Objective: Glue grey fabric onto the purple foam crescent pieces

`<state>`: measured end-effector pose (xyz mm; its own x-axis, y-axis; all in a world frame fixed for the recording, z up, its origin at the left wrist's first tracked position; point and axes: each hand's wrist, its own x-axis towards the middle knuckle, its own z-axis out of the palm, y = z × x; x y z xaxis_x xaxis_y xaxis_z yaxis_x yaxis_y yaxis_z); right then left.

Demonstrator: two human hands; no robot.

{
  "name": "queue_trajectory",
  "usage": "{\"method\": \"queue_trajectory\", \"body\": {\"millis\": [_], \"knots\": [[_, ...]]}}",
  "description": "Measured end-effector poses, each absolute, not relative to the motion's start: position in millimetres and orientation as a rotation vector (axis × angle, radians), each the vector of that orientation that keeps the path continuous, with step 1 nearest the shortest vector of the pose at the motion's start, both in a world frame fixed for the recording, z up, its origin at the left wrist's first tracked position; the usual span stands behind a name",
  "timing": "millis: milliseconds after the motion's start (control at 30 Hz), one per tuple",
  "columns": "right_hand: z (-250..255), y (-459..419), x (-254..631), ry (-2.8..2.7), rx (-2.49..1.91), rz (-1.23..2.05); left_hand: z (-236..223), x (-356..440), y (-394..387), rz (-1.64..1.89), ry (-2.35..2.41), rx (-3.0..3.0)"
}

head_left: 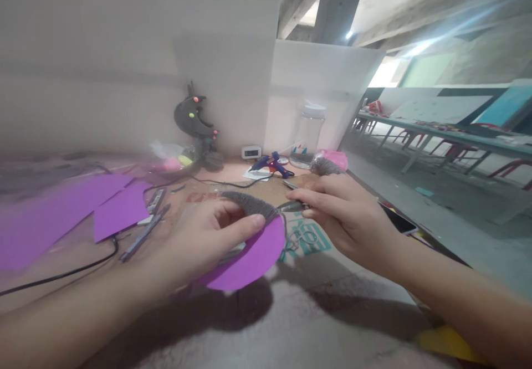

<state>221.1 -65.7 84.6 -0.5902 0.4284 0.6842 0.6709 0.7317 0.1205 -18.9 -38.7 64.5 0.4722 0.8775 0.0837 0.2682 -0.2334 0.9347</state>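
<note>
My left hand pinches a curved purple paper piece between thumb and fingers, above the table. Grey yarn is wound closely around its upper part, while the lower part is bare purple. Just to the right, my right hand is closed, with grey yarn leading from the wrapped piece toward its fingertips. A thin dark pointed end shows by the index finger; its kind is unclear. Loose thin loops hang or lie below, between the hands.
Purple sheets and a utility knife lie left, beside a black cord. Behind are a blue glue gun, a small clock, a clear bottle and a dark crescent ornament. A phone lies right.
</note>
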Motion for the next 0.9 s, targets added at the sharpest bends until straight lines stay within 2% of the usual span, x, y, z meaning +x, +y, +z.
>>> {"method": "queue_trajectory", "body": {"millis": [500,900], "knots": [[85.2,-65.0,221.6,-2.273,-0.773,-0.588,67.2,-18.6,-40.6,0.789,1.041,1.819],[83.9,-62.8,221.4,-2.291,-0.797,-0.536,66.4,-16.5,-40.5,0.808,0.940,1.779]]}}
